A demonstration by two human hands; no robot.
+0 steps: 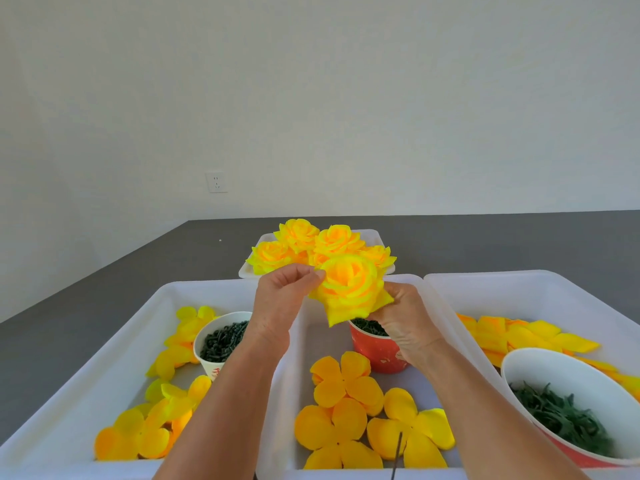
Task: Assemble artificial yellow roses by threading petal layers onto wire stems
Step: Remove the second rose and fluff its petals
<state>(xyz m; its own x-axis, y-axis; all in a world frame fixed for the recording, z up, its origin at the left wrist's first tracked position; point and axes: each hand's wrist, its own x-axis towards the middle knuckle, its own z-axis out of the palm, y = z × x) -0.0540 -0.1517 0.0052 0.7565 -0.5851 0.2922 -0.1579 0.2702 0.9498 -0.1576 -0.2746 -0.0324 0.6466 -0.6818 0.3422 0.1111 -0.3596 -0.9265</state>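
You've got the yellow rose (349,289) up in the air over the middle tray (294,393), right in front of the pile of finished roses (311,247) sitting in the small far tray (381,237). Your left hand (280,299) is pinching an outer petal on the rose's left edge, fingers (304,275) curled in together on it. Your right hand (405,323) is under the bloom on the right side, fingers wrapped up against its base (can't see what exactly they're gripping under there, the petals hide it).

Directly below the rose there's a red paper cup (377,355) with dark green bits in it, and in front of that, flat orange-yellow petal layers (346,410) spread across the tray floor. A thin dark wire stem (397,455) pokes up near the front edge, between your forearms.

The left tray (104,348) holds a white cup (218,341) of dark green pieces plus more loose yellow petal layers (156,420). The right tray (519,289) has a stack of yellow petals (519,337) along the back and a big bowl (561,375) of green leafy calyx parts. All of it sits on a grey tabletop (104,282), with a wall socket (216,182) behind.
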